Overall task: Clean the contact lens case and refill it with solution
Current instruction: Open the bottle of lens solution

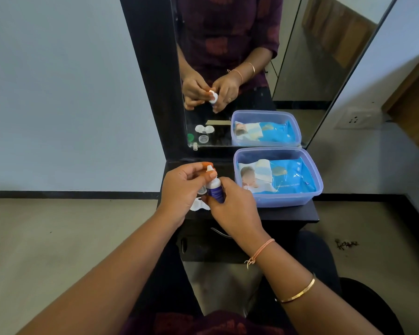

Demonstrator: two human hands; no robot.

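A small solution bottle (215,188), white on top with a dark blue label, is held upright above the black dresser shelf (288,212). My right hand (235,204) wraps around its body. My left hand (184,187) pinches the white nozzle or cap (209,168) at the bottle's top. The white contact lens case (196,204) lies on the shelf under my hands, mostly hidden. A clear round cap (202,189) sits beside it. The mirror reflects the open case and a green cap.
A translucent blue plastic tub (317,180) holding a blue pack of baby wet wipes (283,175) stands on the shelf's right half. The mirror (288,81) rises directly behind the shelf. A wall socket (354,120) is at the right. Beige floor lies to the left.
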